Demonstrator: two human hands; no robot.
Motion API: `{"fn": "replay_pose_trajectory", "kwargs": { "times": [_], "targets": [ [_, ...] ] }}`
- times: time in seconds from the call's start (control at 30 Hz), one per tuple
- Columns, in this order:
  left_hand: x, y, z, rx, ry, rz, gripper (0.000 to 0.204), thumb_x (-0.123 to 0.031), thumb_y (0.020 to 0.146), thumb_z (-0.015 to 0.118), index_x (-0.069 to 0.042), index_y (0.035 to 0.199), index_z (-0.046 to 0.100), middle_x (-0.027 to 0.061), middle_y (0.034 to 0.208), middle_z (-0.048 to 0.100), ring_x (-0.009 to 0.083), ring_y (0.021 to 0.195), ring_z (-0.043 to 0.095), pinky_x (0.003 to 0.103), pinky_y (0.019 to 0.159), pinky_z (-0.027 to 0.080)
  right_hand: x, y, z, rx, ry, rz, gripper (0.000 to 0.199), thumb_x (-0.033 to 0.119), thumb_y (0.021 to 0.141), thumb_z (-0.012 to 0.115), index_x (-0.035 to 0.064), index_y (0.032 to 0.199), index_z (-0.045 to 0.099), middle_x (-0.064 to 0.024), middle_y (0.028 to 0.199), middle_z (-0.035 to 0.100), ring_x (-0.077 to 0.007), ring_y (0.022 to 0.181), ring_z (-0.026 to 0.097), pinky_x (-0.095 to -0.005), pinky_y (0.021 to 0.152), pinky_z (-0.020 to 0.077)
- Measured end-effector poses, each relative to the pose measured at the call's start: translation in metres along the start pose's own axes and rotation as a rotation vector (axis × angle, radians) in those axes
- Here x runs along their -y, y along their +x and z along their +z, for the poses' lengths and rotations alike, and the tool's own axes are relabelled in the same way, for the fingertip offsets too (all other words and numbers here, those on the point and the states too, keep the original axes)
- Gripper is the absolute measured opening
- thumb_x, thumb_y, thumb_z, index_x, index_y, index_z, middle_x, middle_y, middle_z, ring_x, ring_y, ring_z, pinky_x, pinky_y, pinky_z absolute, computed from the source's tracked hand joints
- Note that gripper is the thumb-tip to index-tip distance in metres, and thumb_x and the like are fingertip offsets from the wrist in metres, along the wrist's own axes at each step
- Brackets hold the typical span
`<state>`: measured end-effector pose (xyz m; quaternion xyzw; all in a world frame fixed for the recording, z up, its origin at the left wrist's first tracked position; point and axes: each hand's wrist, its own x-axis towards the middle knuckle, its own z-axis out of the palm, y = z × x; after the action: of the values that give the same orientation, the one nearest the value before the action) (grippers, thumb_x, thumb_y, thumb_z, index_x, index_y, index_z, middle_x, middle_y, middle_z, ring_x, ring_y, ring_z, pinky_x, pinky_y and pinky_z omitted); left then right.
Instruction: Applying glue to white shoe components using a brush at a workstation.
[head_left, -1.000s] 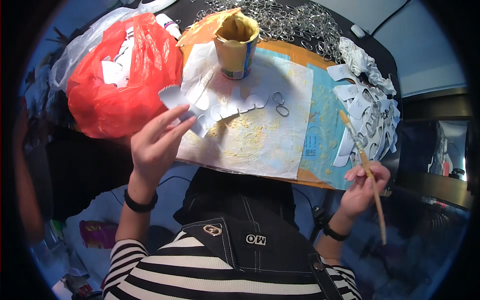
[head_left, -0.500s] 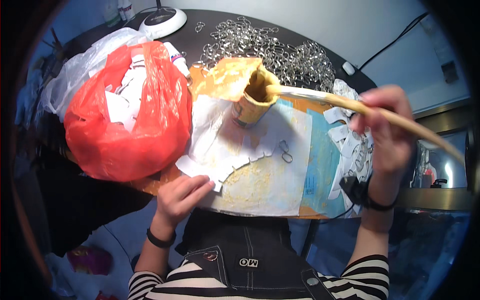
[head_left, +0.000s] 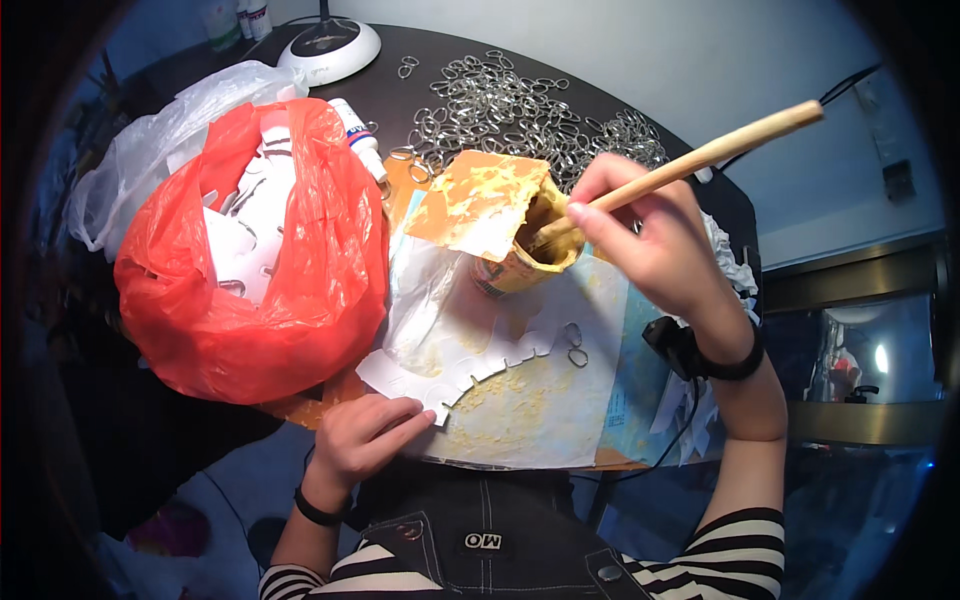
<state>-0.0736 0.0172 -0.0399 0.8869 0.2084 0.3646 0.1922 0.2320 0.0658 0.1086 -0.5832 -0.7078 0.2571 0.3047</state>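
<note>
Right hand [head_left: 655,240]: we grip the wooden brush [head_left: 690,160], tip down in the glue cup [head_left: 525,255], handle slanting to upper right.
Left hand [head_left: 365,435]: our fingers, loosely curled, pin the white paper cutout [head_left: 450,350] at lower centre, below-left of the cup.

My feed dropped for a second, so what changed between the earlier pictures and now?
The right hand lifted the wooden brush from the board's right edge and put its tip into the glue cup. The left hand came down and now presses the white paper cutout flat at the near edge. The red bag, metal rings and cup stayed put.
</note>
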Motion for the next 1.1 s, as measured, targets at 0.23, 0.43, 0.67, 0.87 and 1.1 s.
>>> {"fn": "replay_pose_trajectory", "kwargs": {
  "times": [0.23, 0.43, 0.67, 0.87, 1.1],
  "targets": [
    [0.0, -0.002, 0.001, -0.022, 0.02, 0.01, 0.028, -0.005, 0.069, 0.066, -0.006, 0.096, 0.072, 0.0046, 0.086, 0.067, 0.0188, 0.066, 0.064, 0.029, 0.052, 0.049, -0.003, -0.016, -0.043, -0.318, 0.325, 0.0, 0.017, 0.018, 0.089, 0.054, 0.0022, 0.083, 0.058, 0.0008, 0.067, 0.051, -0.0046, 0.062, 0.046, -0.0194, 0.057, 0.036],
    [0.001, 0.0, 0.005, -0.059, 0.041, 0.038, 0.025, -0.004, 0.067, 0.067, -0.005, 0.091, 0.072, 0.0069, 0.085, 0.068, 0.0209, 0.067, 0.065, 0.029, 0.055, 0.052, -0.017, -0.037, -0.059, -0.385, 0.384, 0.056, 0.016, 0.017, 0.092, 0.051, 0.0028, 0.087, 0.057, 0.0011, 0.065, 0.049, -0.005, 0.058, 0.043, -0.0201, 0.055, 0.0354],
    [-0.001, -0.003, 0.0, -0.044, 0.113, 0.077, 0.026, -0.006, 0.068, 0.064, -0.004, 0.093, 0.071, 0.0078, 0.093, 0.068, 0.0232, 0.078, 0.068, 0.031, 0.061, 0.055, -0.034, -0.074, -0.053, -0.416, 0.073, 0.247, 0.02, 0.016, 0.1, 0.048, 0.0001, 0.105, 0.059, -0.0045, 0.078, 0.062, -0.0071, 0.074, 0.059, -0.0203, 0.067, 0.0463],
    [-0.002, -0.009, -0.001, -0.009, 0.163, 0.093, 0.026, -0.007, 0.069, 0.063, -0.002, 0.094, 0.069, 0.0086, 0.097, 0.068, 0.0232, 0.082, 0.068, 0.03, 0.064, 0.056, -0.011, -0.162, -0.001, -0.304, 0.137, 0.05, 0.039, 0.018, 0.084, 0.052, -0.0065, 0.115, 0.052, -0.015, 0.098, 0.063, -0.0206, 0.088, 0.063, -0.033, 0.081, 0.0506],
    [0.001, -0.012, 0.002, -0.055, 0.081, 0.067, 0.022, -0.004, 0.069, 0.068, 0.001, 0.09, 0.07, 0.0116, 0.094, 0.069, 0.0256, 0.077, 0.068, 0.032, 0.064, 0.056, 0.023, -0.154, 0.07, 0.026, 0.045, -0.223, 0.028, 0.007, 0.071, 0.061, -0.0017, 0.098, 0.063, -0.0154, 0.086, 0.067, -0.0305, 0.074, 0.067, -0.0353, 0.068, 0.054]
  ]
}}
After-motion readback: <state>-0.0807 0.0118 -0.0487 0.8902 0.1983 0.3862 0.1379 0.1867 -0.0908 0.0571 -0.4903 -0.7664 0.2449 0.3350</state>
